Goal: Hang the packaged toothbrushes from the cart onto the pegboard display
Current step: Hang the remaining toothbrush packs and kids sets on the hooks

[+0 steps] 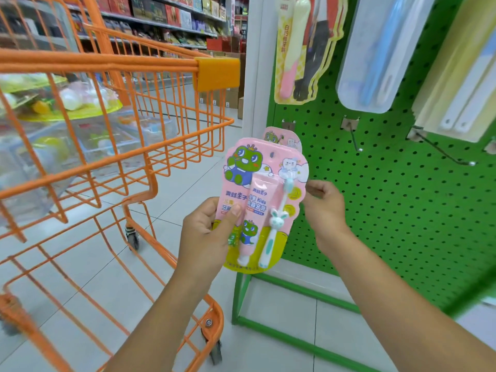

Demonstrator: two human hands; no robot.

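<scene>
1. The cart (107, 146), orange wire, fills the left side; blurred clear packs (80, 135) lie in its basket.
2. The pegboard (402, 210), green with rows of holes, stands on the right in a green frame on the tiled floor (134, 277).
3. Along its top hang a yellow-edged card (298, 49) with a pink brush, a clear case (375, 55) with a blue brush, and a cream box (461, 71).
4. Below them two bare hooks (354, 138) jut out of the board.
5. The pink pack (257, 200) is held upright between cart and pegboard, in front of the board's left edge. It bears a green frog picture, a pink tube and a small brush with a rabbit figure. A second matching card peeks out behind its top.
6. The left hand (209, 232) grips the pack's lower left edge, thumb pressed across the front.
7. The right hand (324, 208) has its fingers curled at the pack's right edge; the pack hides its fingertips.
</scene>
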